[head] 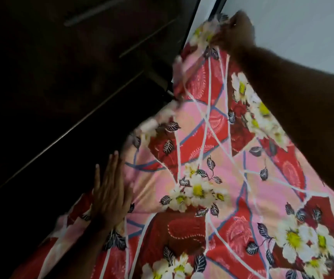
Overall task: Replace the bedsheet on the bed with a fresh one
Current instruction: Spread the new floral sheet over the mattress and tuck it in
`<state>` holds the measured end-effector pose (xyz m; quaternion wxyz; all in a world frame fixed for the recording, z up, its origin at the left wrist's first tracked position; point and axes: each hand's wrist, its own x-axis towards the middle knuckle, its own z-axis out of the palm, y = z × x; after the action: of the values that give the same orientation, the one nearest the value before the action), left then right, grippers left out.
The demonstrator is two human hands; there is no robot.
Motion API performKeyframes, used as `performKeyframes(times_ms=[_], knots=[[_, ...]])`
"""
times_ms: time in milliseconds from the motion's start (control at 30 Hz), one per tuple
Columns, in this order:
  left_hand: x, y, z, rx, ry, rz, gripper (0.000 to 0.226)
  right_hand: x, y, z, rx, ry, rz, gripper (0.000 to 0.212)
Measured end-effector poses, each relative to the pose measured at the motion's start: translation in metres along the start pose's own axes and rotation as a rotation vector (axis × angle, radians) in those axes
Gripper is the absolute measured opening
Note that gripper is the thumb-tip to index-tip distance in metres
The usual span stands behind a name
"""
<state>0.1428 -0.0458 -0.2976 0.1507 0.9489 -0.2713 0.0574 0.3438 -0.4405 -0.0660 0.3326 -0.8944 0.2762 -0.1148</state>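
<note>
A red and pink bedsheet with white flowers, dark leaves and white lines covers the bed from the lower right up to the far corner. My right hand is at that far corner by the wall, fingers closed on a bunch of the sheet's edge. My left hand lies flat with fingers apart on the sheet's left edge, pressing it down along the side of the bed. The mattress under the sheet is hidden.
A dark wooden wardrobe or cabinet with long thin handles stands close along the bed's left side. A pale wall rises behind the far corner, with a white vertical strip beside it.
</note>
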Motion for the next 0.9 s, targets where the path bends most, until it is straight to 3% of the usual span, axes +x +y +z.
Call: performKeyframes(times_ms=[67,167,267,333,400,467,600,667,767,900], knots=[[0.001,-0.001,0.001,0.003,0.021,-0.01,0.066,0.002,0.001,0.013,0.018,0.074,0.013,0.028],[-0.001,0.0,0.004,-0.002,0.031,-0.016,0.064,-0.009,0.01,0.046,0.015,0.05,0.028,0.037],[-0.003,-0.003,0.009,0.003,0.017,-0.023,0.061,-0.016,0.028,0.069,0.069,-0.07,0.087,0.012],[-0.003,-0.002,0.01,0.009,-0.023,-0.03,0.06,-0.028,0.037,0.073,0.076,-0.232,0.087,0.063],[-0.003,-0.002,0.011,0.035,-0.064,-0.041,0.061,-0.061,0.039,0.072,0.0,-0.305,-0.003,0.089],[-0.003,-0.001,0.012,0.052,-0.098,-0.054,0.062,-0.109,0.046,0.074,-0.116,-0.297,-0.11,0.083],[-0.004,-0.001,0.015,0.057,-0.106,-0.056,0.06,-0.237,0.085,0.087,-0.406,-0.36,-0.328,0.05],[-0.004,-0.003,0.016,0.064,-0.129,-0.059,0.06,-0.294,0.101,0.093,-0.481,-0.358,-0.394,0.046],[0.003,-0.004,0.011,0.028,-0.224,-0.063,0.063,-0.383,0.104,0.096,-0.424,-0.332,-0.462,0.044],[0.008,-0.03,-0.015,-0.275,-0.376,-0.133,0.077,-0.509,0.095,0.111,-0.29,-0.369,-0.385,0.041]])
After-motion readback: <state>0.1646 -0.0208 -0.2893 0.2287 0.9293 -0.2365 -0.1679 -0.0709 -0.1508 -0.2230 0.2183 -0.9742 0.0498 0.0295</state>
